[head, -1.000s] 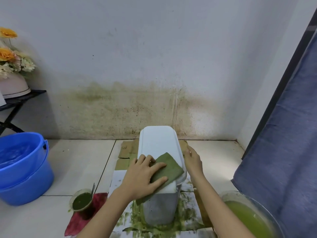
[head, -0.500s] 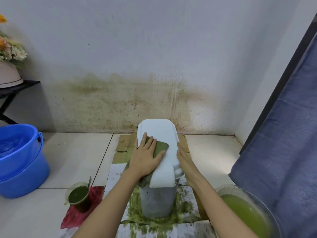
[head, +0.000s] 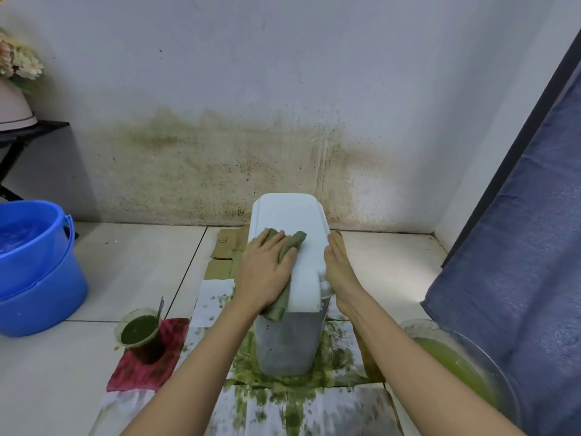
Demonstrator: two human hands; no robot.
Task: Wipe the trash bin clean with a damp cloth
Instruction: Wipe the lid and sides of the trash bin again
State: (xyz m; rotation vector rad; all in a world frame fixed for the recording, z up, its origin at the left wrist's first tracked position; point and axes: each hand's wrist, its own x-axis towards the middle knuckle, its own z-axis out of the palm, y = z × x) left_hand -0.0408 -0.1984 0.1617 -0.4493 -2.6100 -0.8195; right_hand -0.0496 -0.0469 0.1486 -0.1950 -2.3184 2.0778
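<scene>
- Standing straight ahead of the person and low on the floor, the trash bin [head: 287,335] sits on stained paper sheets [head: 314,404] close to the wall [head: 283,89], between the two forearms.
- Running away from the body toward the wall, the long axis of its white lid [head: 290,221] sets the line a wiping stroke would most easily follow, to my judgement.
- Pressing the green cloth [head: 292,243] flat onto the near left part of the lid, the left hand [head: 265,272] has its fingers spread and nearly straight; one end of the cloth hangs over the lid's left edge down the bin's side.
- Resting against the lid's right edge, the right hand [head: 338,265] lies with straight fingers along the rim and grips nothing that I can see; it looks like a brace.
- Lying on top of the lid, the left hand is the working one; the far half of the lid is bare and white beyond its fingertips.
- Showing green speckles below the lid, the grey body looks unfinished, so the sides likely need wiping too.
- Sitting well apart to the left is a blue bucket [head: 34,269] of water; a cup of green liquid [head: 138,330] stands nearer.
</scene>
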